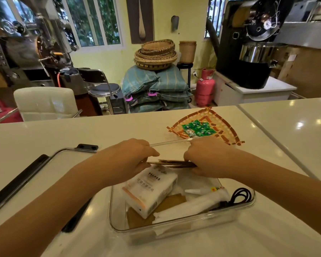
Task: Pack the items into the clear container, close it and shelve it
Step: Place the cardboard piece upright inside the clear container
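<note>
Dark wooden sticks (174, 163) sit bunched between our left hand (130, 156) and right hand (208, 160), each grip pinching an end above the clear plastic container (174, 230); we should lower them level beside the white tissue pack (150, 190).

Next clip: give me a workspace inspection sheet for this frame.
Surface: white glossy counter, seam at right.
Job's things: clear container open, holding tissue pack, white tube, brown card; dark sticks held over it.
Clutter: woven tray with green packets; black-edged frame at left.
Hands: left hand and right hand both grip the sticks.
Cables: black cord coiled in container.
Surroundings: baskets, sacks, pink gas cylinder, machines.
</note>
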